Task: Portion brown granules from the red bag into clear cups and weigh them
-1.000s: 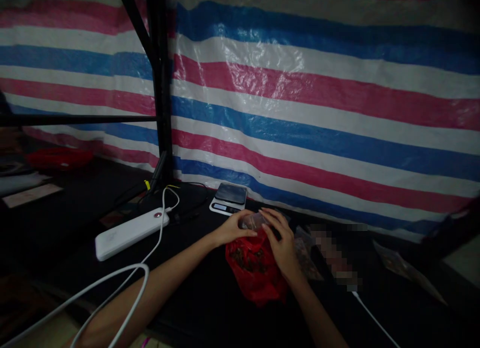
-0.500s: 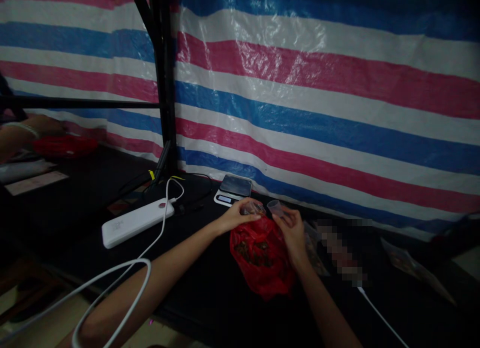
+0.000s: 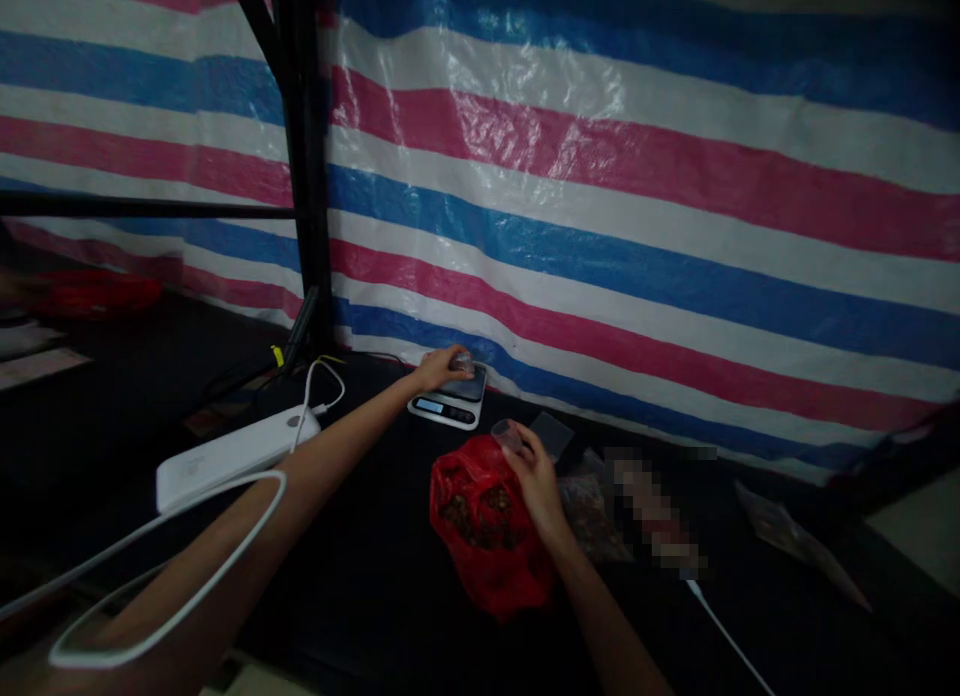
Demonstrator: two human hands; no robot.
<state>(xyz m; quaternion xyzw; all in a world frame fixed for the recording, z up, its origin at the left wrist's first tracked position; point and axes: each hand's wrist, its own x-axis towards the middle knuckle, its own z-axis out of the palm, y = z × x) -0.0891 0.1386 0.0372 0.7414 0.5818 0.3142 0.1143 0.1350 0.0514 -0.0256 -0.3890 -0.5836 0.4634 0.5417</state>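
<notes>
At the digital kitchen scale (image 3: 466, 413), my left hand (image 3: 441, 369) has its fingers closed on a small clear plastic bag (image 3: 463, 362), over the dark weighing plate. Whether the bag rests on the plate I cannot tell. The scale's display is lit. Closer to me, an open red plastic bag (image 3: 487, 576) holds many small brown pieces (image 3: 480, 516), too dim to name. My right hand (image 3: 536, 466) grips a small clear plastic cup (image 3: 505, 435) just above the red bag's far right edge.
A white power bank (image 3: 232, 458) with a white cable (image 3: 279, 496) lies on the left; the cable loops across my left forearm. Flat clear bags (image 3: 553, 436) and a filled bag (image 3: 596, 516) lie right of the red bag. A striped sheet (image 3: 600, 236) hangs behind.
My left hand has gone from above the red bag to the scale, carrying the clear bag. My right hand still has the cup near the red bag. The view has shifted slightly right.
</notes>
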